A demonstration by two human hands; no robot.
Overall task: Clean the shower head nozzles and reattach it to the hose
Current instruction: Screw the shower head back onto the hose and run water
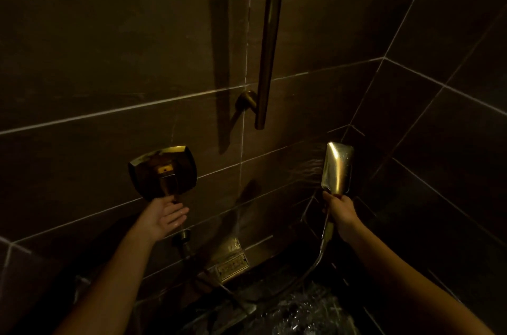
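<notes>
My right hand point(341, 215) is closed around the handle of the brass shower head point(338, 167) and holds it upright near the corner of the walls. Thin jets of water point(307, 167) spray from its face leftward onto the dark tiles. The hose point(312, 268) hangs from the bottom of the handle and curves down to the left. My left hand point(166, 215) is under the lever point(168, 186) of a square brass wall valve point(162, 167), palm showing and fingers spread, with its upper edge touching the lever's end.
A vertical brass rail point(270, 41) with a wall bracket point(247, 100) runs above, between my two hands. Below are a round hose outlet point(185, 236) and a flat brass spout point(231, 259). Water splashes in the tub bottom point(301, 312).
</notes>
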